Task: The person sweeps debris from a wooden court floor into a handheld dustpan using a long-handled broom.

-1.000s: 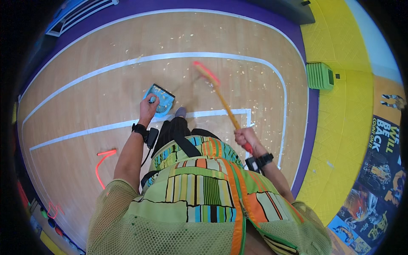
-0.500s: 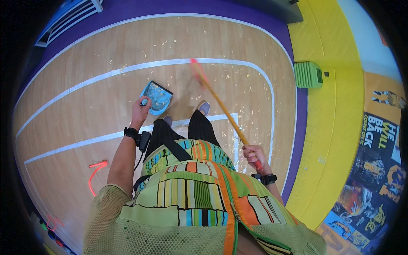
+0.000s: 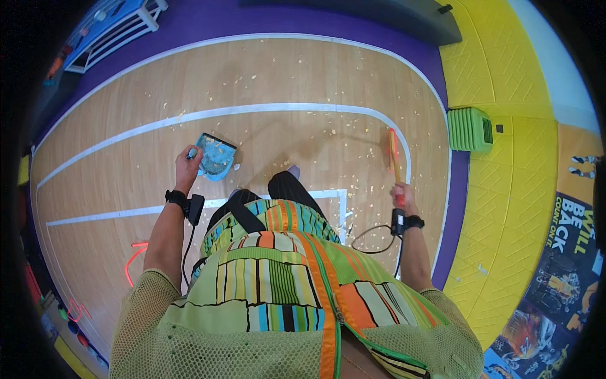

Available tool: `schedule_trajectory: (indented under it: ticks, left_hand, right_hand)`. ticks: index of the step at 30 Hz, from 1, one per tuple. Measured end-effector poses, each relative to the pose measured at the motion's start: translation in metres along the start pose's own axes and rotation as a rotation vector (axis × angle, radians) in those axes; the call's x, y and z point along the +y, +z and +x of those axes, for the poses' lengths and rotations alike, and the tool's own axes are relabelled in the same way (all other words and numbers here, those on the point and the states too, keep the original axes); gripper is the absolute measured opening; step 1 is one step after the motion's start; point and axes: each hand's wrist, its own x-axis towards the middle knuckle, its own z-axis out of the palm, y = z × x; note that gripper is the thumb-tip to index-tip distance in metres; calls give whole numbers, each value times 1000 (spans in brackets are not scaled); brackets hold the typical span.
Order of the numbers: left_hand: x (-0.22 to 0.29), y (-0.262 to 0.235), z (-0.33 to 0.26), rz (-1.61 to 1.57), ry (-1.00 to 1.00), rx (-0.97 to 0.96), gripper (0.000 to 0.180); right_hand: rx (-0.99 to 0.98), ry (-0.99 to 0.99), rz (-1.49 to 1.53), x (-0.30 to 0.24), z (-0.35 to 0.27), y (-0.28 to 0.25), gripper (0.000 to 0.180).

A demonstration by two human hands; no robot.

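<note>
While both arms reach forward over a wooden floor [image 3: 126, 158]: left hand [image 3: 187, 165] closed round the handle of a blue dustpan [image 3: 216, 156], pan just beyond its knuckles. Right hand [image 3: 400, 194] gripping a broom [image 3: 392, 151], red head ahead of the fist. Pale crumbs [image 3: 341, 148] scattered between the hands. Green crate [image 3: 470, 129] well right of the broom.

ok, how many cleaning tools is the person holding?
2. A blue dustpan in the left hand, held over the wood floor; a red-headed broom in the right hand, head near the white line. None seem hidden.
</note>
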Motion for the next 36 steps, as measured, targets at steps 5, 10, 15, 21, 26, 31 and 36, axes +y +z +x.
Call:
schedule_trajectory:
  ticks: [5,10,15,21,26,31,36]
  left_hand:
    - [41,40,15,136,22,-3,15]
    - [45,68,37,91,-3,6,15]
    - [54,87,70,39,9,-9,16]
    - [61,101,124,1,-2,0,16]
    - [84,120,177,86,3,-37,16]
    - [98,148,228,-2,21,-150,13]
    - [127,167,262,60,62,-291,12]
  right_hand:
    - [-88,79,-4,25,-5,82,28]
    - [-290,272,252,14,-53,128,15]
    - [-359,300,258,-26,-64,114,15]
    - [-114,79,-66,-71,-46,128,12]
    - [-57,55,20,-118,-11,147,15]
    - [81,142,-42,-132,33,168,29]
    - [16,212,-250,-109,12,222,31]
